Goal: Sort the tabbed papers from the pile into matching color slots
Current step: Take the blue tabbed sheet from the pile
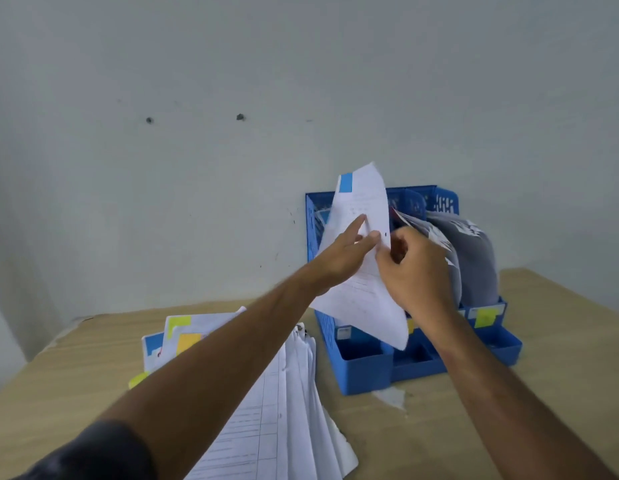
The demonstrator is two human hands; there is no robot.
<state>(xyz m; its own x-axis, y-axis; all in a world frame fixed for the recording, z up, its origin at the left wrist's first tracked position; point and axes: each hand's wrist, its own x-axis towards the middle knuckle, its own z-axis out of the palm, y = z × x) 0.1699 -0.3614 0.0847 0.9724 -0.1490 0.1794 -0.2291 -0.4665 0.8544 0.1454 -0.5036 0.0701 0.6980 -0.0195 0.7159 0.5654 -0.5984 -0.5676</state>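
Both hands hold one blue-tabbed sheet [361, 258] up in front of the blue file rack [365, 367]: the left hand [342, 252] lies against it with fingers nearly straight, while the right hand [417, 268] pinches its edge. The paper pile [287, 403] lies fanned on the wooden table [509, 427], just left of the rack.

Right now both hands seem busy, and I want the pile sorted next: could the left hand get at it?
Probably not yet: the left hand presses the blue-tabbed sheet, raised before the organizer. The pile lies unblocked below its forearm.
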